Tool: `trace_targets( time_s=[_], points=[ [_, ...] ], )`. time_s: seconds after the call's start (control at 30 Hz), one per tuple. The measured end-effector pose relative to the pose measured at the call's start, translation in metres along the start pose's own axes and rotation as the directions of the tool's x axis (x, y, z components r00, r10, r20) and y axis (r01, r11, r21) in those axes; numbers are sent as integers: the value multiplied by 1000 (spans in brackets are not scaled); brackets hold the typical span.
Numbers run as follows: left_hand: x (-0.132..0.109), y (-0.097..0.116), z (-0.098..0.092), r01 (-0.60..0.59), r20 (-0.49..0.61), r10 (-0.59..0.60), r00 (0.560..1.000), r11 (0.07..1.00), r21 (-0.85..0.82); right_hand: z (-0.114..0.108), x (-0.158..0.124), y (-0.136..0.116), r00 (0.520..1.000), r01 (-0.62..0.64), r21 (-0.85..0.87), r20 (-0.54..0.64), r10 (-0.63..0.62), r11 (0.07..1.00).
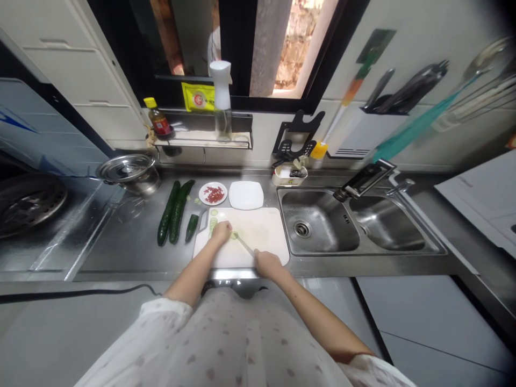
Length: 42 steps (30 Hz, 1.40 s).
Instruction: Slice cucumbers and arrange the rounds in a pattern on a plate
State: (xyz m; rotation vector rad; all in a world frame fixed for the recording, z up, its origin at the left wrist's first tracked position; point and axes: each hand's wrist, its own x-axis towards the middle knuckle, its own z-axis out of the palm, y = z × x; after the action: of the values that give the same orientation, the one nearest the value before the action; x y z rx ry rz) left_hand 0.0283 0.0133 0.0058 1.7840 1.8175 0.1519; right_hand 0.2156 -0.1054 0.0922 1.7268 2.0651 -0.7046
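My right hand (268,264) is wrapped round the handle of a knife (245,245), low over the right half of a white cutting board (264,228). The blade points up and left, its tip close to a cucumber slice (234,235). Across from it, my left hand (222,232) is closed, fingers curled; whatever they grip is hidden. Several more cucumber slices (213,221) lie along the board's left side, partly covered by that hand. Left of the board are a short cut piece of cucumber (192,228) and two whole cucumbers (176,212).
Behind the board stand a plate of small red pieces (214,193) and a white square plate (246,194). A double sink (318,220) with a black faucet (365,180) adjoins on the right. A lidded steel pot (131,173) sits left. A rack (201,141) holds bottles.
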Motion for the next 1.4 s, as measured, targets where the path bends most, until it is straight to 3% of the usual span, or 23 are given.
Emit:
trace_targets(
  time_s=[0.7, 0.87, 1.0, 1.23, 1.4],
  points=[
    [-3, 5, 0, -7, -11, 7, 1000, 1000, -2, -2, 4, 1, 996, 37, -88, -76, -44, 995],
    [-11, 6, 5, -61, -46, 62, 997, 998, 28, -1, -5, 8, 999, 2, -57, -38, -4, 998],
    [-24, 5, 11, -133, -101, 136, 986, 991, 33, 6, -13, 22, 996, -3, 19, -93, 5, 1000],
    [-42, 11, 15, -177, -144, 191, 971, 979, 103, 8, -12, 35, 967, -183, 168, -149, 209, 969],
    [-43, 14, 13, -157, -142, 171, 975, 982, 105, 4, -5, 32, 958, -197, 186, -171, 229, 963]
  ],
)
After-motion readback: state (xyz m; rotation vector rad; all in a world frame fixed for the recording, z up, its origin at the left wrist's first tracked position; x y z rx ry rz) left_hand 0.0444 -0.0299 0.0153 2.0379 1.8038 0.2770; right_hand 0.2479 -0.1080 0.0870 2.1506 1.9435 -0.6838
